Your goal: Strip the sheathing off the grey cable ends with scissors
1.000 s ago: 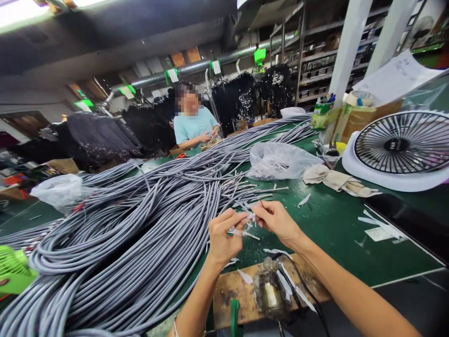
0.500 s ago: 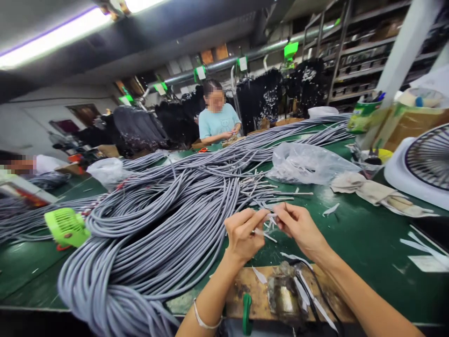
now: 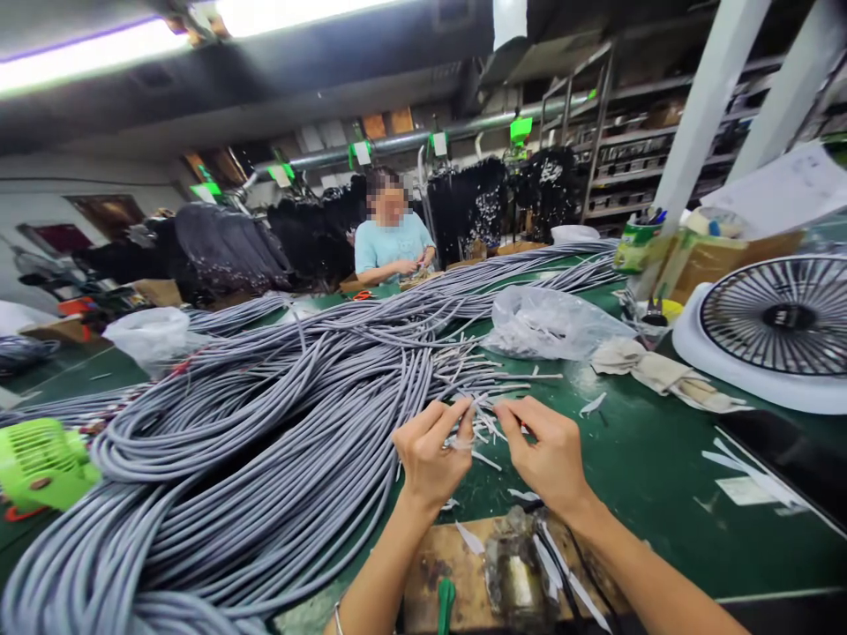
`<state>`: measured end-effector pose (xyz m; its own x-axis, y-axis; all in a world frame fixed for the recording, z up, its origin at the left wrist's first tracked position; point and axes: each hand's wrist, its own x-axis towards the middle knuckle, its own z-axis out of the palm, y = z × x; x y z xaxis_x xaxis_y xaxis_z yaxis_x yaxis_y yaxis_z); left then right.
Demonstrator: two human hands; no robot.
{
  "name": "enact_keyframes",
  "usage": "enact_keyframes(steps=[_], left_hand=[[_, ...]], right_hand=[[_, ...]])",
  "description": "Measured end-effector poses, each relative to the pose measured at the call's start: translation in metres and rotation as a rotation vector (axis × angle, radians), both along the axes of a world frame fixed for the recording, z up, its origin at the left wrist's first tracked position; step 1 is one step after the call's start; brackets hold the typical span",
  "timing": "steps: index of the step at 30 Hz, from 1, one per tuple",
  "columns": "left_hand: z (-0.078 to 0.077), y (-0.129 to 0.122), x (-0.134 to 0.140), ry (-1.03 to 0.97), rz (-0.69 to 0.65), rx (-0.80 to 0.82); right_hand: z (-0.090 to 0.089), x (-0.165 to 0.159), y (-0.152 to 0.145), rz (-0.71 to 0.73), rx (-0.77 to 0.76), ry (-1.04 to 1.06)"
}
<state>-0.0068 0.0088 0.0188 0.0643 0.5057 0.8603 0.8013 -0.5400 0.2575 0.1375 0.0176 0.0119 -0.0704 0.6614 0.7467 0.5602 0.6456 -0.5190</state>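
My left hand (image 3: 433, 450) is closed in a pinch at the cut ends of the cables, with a bit of clear or whitish film showing by its fingers. My right hand (image 3: 546, 445) also pinches, a short gap to the right of the left. What lies between the fingertips is too small to make out. Behind and left of them spreads a large pile of grey cables (image 3: 318, 459), with whitish stripped ends pointing right. Below my hands, a wooden board (image 3: 423, 564) carries a small metal device (image 3: 520, 573) with black leads and a green-handled clamp (image 3: 445, 604).
A white fan (image 3: 701, 362) stands at the right, near a dark flat device (image 3: 787, 459) and white strips (image 3: 760, 476). A clear plastic bag (image 3: 556, 322) and a cloth glove (image 3: 662, 370) lie beyond my hands. A green fan (image 3: 43, 463) is left. A co-worker (image 3: 393, 238) sits across.
My hands were together on a small whitish piece and are now slightly apart, the right drawn away. The view has swung right, so the table's things sit farther left.
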Motion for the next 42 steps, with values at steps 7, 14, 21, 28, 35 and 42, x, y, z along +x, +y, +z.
enact_keyframes(steps=[7, 14, 21, 28, 35, 42], left_hand=[[-0.002, 0.001, 0.001, 0.015, 0.008, 0.003], [-0.004, -0.003, 0.012, -0.004, 0.002, 0.043], [-0.001, -0.004, 0.01, -0.067, 0.042, 0.035], [-0.006, -0.003, 0.01, -0.052, 0.021, 0.047], [-0.009, 0.0, 0.017, 0.054, 0.095, 0.082], [-0.019, -0.006, 0.029, 0.157, 0.065, 0.057]], right_hand=[[-0.002, -0.002, 0.001, -0.029, -0.006, -0.061], [-0.006, -0.007, 0.0, -0.056, -0.035, -0.106], [0.0, -0.006, -0.002, -0.026, 0.053, 0.043], [0.001, -0.007, -0.001, 0.024, -0.015, 0.015], [-0.006, -0.01, 0.001, -0.045, -0.114, -0.009], [-0.009, 0.007, 0.024, -0.241, -0.138, -0.1]])
